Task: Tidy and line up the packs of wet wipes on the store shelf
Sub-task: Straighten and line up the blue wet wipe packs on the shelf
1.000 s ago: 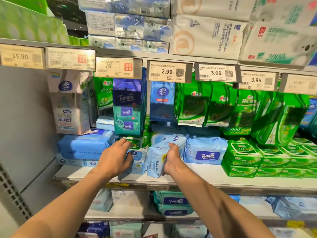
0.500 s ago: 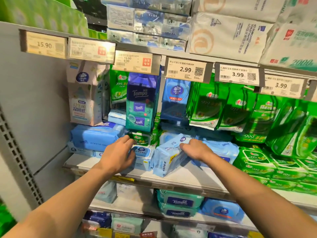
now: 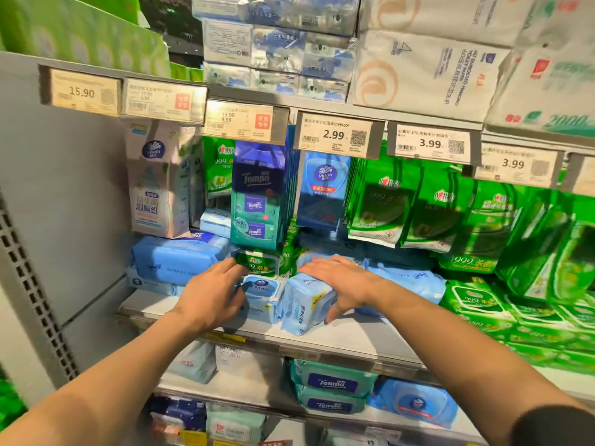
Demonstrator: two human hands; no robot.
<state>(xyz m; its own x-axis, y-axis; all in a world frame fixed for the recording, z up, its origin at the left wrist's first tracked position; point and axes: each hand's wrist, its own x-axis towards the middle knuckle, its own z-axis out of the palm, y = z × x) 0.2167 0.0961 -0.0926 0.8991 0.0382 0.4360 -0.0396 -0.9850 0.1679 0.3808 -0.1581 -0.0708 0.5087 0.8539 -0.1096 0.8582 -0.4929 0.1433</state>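
- Right hand [image 3: 338, 281] lies flat over the top of a light blue wipes pack [image 3: 306, 304], fingers spread wide and the thumb curling down its front corner, more a press than a pinch.
- That pack sits skewed at the front lip of the shelf [image 3: 354, 336], one corner poking out past its neighbours.
- Left hand [image 3: 214, 296] is just left of it, open and loosely cupped against a smaller lidded pack [image 3: 260, 292], gripping nothing that I can make out.
- Above that lidded pack, a green pack [image 3: 257, 262] is wedged in (easy to knock loose, I'd say).
- Best move from here, by my reckoning: swivel the skewed pack square, slide it back flush, and use the left hand as a stop.
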